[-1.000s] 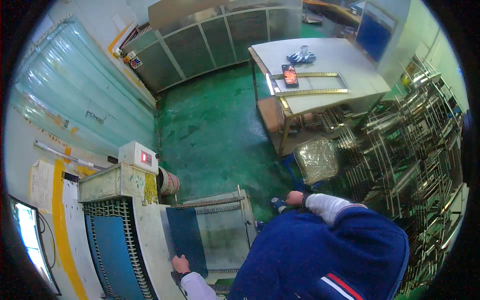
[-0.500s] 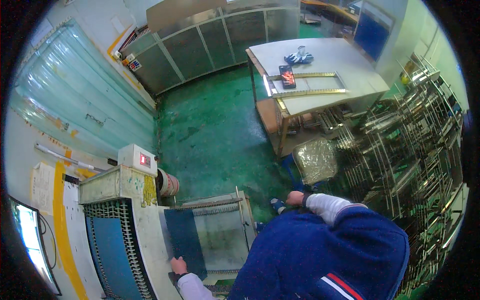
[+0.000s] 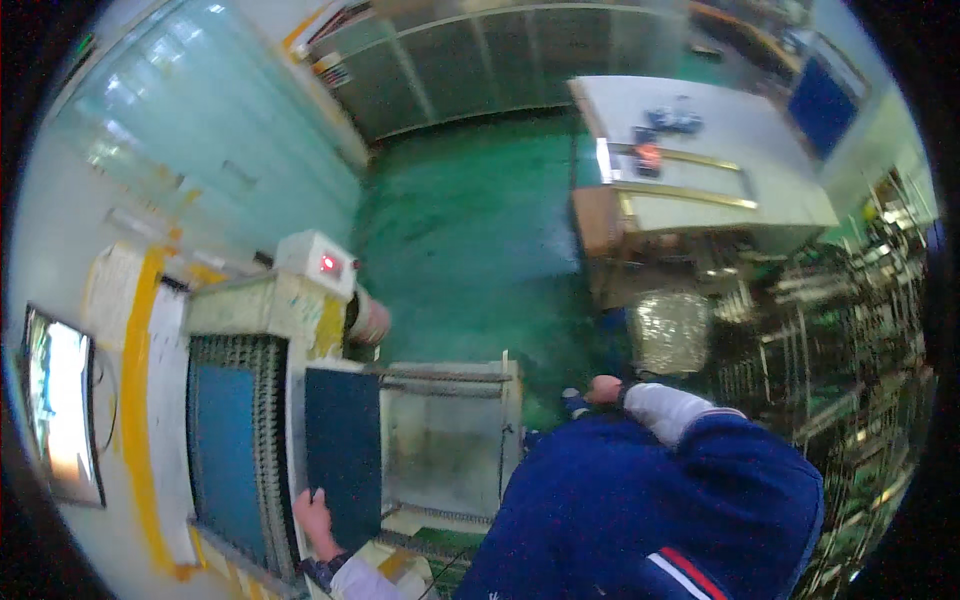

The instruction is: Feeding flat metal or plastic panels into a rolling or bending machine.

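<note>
At about seven o'clock the left hand (image 3: pixel 313 517) grips the lower edge of a dark blue panel (image 3: pixel 343 452), which lies flat at the conveyor's (image 3: pixel 232 440) outfeed beside a grey metal tray (image 3: pixel 445 440). The right hand (image 3: pixel 603 388), at four o'clock, hangs over the green floor (image 3: pixel 470 230); I cannot tell its grip.

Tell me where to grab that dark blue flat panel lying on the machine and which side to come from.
Take the dark blue flat rectangular panel by its near short edge, from the person's side, probably with fingers curled over the edge. It lies flat on the machine's outfeed tray, and the left hand already rests at that near corner.
</note>
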A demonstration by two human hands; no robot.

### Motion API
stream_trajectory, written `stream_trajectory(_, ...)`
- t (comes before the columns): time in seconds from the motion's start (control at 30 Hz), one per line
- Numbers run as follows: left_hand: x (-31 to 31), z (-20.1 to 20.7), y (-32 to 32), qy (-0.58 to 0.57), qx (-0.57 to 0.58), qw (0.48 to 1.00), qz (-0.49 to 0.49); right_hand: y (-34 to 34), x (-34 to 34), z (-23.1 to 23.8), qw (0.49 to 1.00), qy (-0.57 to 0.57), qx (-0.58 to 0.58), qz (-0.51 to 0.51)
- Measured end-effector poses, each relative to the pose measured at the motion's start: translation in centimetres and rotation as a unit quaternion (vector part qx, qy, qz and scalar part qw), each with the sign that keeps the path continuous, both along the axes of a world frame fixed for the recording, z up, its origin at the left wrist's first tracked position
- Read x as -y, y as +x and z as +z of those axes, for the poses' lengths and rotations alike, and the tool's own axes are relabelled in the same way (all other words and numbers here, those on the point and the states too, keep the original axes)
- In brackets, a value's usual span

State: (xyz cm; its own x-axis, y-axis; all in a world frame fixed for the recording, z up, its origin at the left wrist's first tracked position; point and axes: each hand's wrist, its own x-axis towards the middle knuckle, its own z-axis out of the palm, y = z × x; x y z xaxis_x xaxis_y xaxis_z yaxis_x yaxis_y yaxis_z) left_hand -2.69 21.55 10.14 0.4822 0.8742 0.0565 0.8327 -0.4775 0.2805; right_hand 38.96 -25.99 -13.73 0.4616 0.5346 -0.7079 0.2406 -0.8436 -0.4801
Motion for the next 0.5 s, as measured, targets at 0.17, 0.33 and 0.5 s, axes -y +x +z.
stream_trajectory(0.17, 4.2, 2.1, 1.2, 0.089, 0.01, 0.995, 0.034, 1.1, -2.2, -3.1, 0.987, 0.021, 0.029, 0.156)
stream_trajectory(0.33, 4.3, 7.5, 1.4, 0.106, 0.099, 0.988, 0.044, 4.7, 0.2, -15.6, 0.974, 0.082, 0.076, 0.199)
stream_trajectory(0.5, 8.3, 10.9, -1.9, 0.063, 0.318, 0.918, 0.228, 4.5, -2.5, -14.0, 0.98, 0.094, -0.04, 0.171)
